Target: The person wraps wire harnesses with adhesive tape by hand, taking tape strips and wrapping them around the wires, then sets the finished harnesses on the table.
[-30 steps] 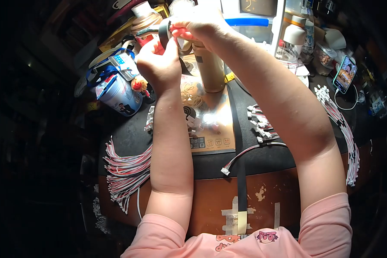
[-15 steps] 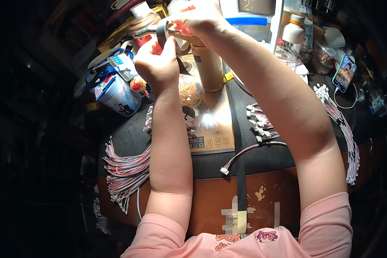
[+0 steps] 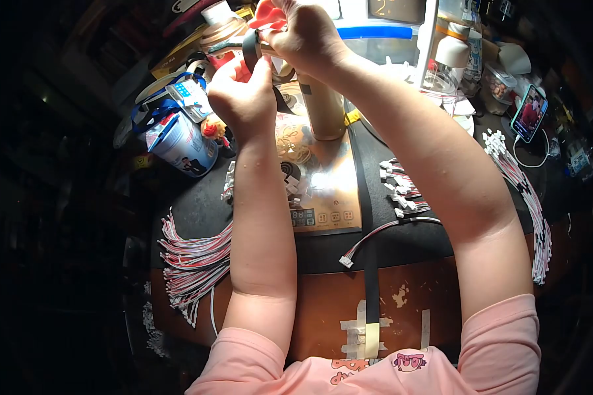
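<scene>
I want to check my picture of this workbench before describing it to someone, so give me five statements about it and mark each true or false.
1. The right hand is higher in the picture than the left hand. True.
2. The phone's screen is dark. False: the phone shows a lit image.
3. The left hand touches a dark loop. True.
4. The tall beige bottle lies on its side. False: the beige bottle stands upright.
5. Red, white and black wires fan out to the left of the left forearm. True.
</scene>
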`<control>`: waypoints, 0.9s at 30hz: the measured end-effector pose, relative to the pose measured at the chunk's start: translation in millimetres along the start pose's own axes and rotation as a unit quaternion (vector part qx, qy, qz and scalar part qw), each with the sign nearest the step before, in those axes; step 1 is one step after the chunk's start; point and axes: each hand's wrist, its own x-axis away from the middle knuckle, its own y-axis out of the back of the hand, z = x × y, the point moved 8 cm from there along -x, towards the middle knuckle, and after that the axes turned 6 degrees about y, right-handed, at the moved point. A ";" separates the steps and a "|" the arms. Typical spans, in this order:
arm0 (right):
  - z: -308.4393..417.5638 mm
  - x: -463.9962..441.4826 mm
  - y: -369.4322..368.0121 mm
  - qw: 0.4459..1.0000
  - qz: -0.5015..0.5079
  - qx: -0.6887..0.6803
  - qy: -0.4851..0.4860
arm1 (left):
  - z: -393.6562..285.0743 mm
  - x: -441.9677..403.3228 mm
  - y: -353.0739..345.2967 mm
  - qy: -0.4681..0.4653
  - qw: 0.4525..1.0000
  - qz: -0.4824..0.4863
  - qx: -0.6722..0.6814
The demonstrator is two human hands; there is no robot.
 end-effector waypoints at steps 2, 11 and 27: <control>-2.5 -1.3 -0.1 1.000 -0.006 0.006 0.005 | 0.2 -0.4 -0.1 -0.003 1.000 -0.001 -0.001; 1.4 4.2 5.5 0.998 -0.051 -0.004 0.023 | -4.8 2.0 1.6 -0.012 1.000 -0.010 0.004; -18.4 4.5 -1.7 0.980 -0.006 0.196 -0.020 | 2.4 -0.6 0.1 -0.019 0.999 -0.019 0.026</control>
